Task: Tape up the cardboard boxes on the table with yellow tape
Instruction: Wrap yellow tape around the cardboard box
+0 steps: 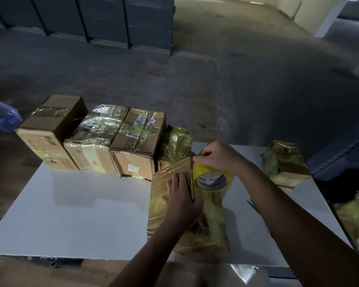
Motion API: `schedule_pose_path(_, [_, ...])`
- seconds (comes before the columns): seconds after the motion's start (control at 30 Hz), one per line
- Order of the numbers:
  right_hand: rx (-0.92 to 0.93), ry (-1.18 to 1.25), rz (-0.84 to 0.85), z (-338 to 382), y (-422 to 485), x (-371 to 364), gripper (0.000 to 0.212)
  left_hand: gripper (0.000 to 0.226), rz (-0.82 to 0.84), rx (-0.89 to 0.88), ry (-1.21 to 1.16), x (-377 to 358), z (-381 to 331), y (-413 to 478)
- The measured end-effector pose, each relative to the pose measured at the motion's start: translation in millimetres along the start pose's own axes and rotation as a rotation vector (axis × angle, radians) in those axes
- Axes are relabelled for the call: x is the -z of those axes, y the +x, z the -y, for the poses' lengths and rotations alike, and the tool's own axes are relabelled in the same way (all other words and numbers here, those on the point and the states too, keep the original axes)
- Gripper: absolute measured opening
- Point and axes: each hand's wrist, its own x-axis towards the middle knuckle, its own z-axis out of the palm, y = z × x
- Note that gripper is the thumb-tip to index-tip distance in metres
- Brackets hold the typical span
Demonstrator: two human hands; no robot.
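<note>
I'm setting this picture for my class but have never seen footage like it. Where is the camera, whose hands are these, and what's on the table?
One picture, from a camera worn on a person's head, looking down at their own bare hands; no machine here. The left hand presses flat on a cardboard box lying on the white table. The right hand grips a roll of yellow tape at that box's far edge. Behind stands a row of four taped boxes; another taped box sits at the right.

Yellow tape roll [212,179] – brown boxes [133,141], white table [81,214], blue bin [2,117]
</note>
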Motion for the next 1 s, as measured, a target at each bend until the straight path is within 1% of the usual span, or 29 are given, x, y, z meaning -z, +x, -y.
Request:
schedule_pose_path(0.03, [0.025, -0.019, 0.01, 4.8, 1.2, 0.8, 0.041, 0.059, -0.03, -0.031, -0.061, 1.4, 4.8, 1.5])
schedule_pose_path(0.13, [0.065, 0.012, 0.074, 14.3, -2.5, 0.5, 0.019, 0.065, -0.073, -0.093, -0.331, 4.6, 17.0, 0.9])
schedule_pose_path(0.2, [0.072, 0.042, 0.126, 12.5, -7.8, -9.2, 0.021, 0.066, -0.08, -0.03, -0.429, 1.4, 26.0, -4.1])
schedule_pose_path(0.23, [0.067, 0.053, 0.138, 8.4, -11.2, -16.9, 0.022, 0.066, -0.071, 0.043, -0.444, -2.0, 31.9, -7.1])
schedule_pose_path(0.3, [0.035, 0.072, 0.11, -2.3, -21.0, -33.0, 0.024, 0.066, -0.023, 0.152, -0.378, -9.1, 45.7, -9.9])
schedule_pose_path(0.37, [-0.037, 0.139, 0.045, -16.3, -30.0, -46.6, 0.028, 0.058, 0.019, 0.106, -0.348, -17.1, 55.8, -9.8])
schedule_pose_path(0.43, [-0.127, 0.205, -0.004, -26.3, -34.6, -56.4, 0.038, 0.049, 0.073, 0.055, -0.366, -20.8, 56.6, -7.3])
schedule_pose_path(0.47, [-0.169, 0.237, -0.032, -29.6, -37.2, -60.4, 0.042, 0.048, 0.109, 0.053, -0.374, -22.7, 57.1, -5.2])
schedule_pose_path(0.6, [-0.239, 0.333, -0.178, -38.4, -49.5, -75.1, 0.04, 0.055, 0.229, 0.078, -0.469, -26.1, 63.3, 3.7])
schedule_pose_path(0.7, [-0.257, 0.32, -0.242, -41.7, -50.5, -78.9, 0.039, 0.061, 0.229, 0.087, -0.497, -25.7, 62.7, 5.0])
schedule_pose_path(0.77, [-0.262, 0.27, -0.256, -46.6, -51.2, -69.3, 0.042, 0.065, 0.204, 0.085, -0.51, -23.4, 65.8, 6.5])
schedule_pose_path(0.83, [-0.249, 0.225, -0.206, -57.3, -58.5, -54.4, 0.046, 0.068, 0.211, 0.112, -0.524, -23.1, 69.3, 8.9])
schedule_pose_path(0.9, [-0.253, 0.184, -0.154, -67.1, -71.3, -44.0, 0.044, 0.067, 0.22, 0.1, -0.491, -26.6, 67.0, 8.3])
schedule_pose_path(1.0, [-0.234, 0.133, -0.16, -67.7, -76.4, -40.0, 0.045, 0.064, 0.176, 0.083, -0.445, -31.6, 64.9, 4.7])
